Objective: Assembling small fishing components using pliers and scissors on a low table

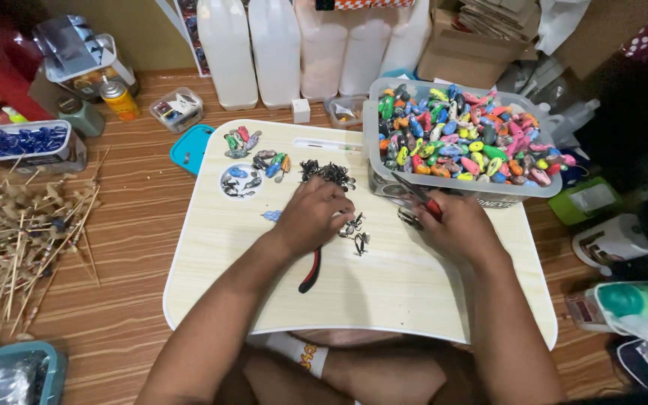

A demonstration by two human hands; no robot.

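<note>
My left hand [313, 214] rests on a light wooden lap tray [414, 285], fingers curled on small dark metal hooks [355, 232] beside a heap of hooks [327, 173]. My right hand [459, 225] grips red-handled pliers [420, 196] whose jaws point up-left toward the bin. Another pair of pliers with red and black handles [310, 271] lies on the tray under my left wrist. Small painted fishing lures [256, 154] lie at the tray's upper left, some in a round recess [238, 181].
A clear plastic bin [384, 169] heaped with colourful lure bodies stands at the tray's upper right. White jugs [275, 49] line the back. Thin sticks [20, 232] lie on the floor left, with a tub of blue pieces [28, 142] and bottles. Containers crowd the right side.
</note>
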